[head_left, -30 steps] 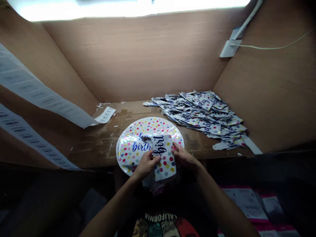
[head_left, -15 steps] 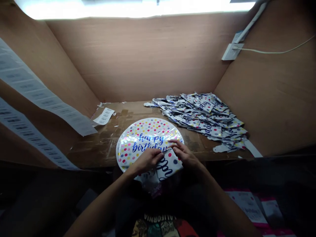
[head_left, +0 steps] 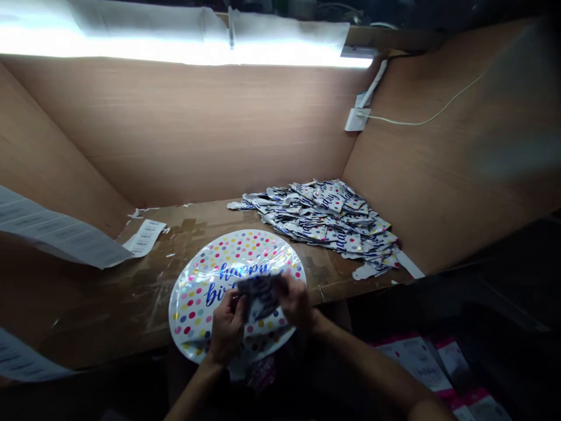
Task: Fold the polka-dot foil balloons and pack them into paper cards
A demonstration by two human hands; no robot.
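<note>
A grey-looking, printed, folded foil packet was held over the front edge of the brown cardboard desk. The left hand pinched its left side; the right hand, blurred, was closed on its right. Judged light, pliable and slippery, it was best taken by its creases. Beneath lay a round, white, dotted foil balloon, overhanging that edge.

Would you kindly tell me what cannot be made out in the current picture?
All in the head view:
Folded piece: print blurred and dark.
Round sheet: much of its lower lettering hidden behind the folded piece.
Right hand: fingertips blurred too.
Label strips: cut off by left edge.
Barcode label: print too small.
</note>
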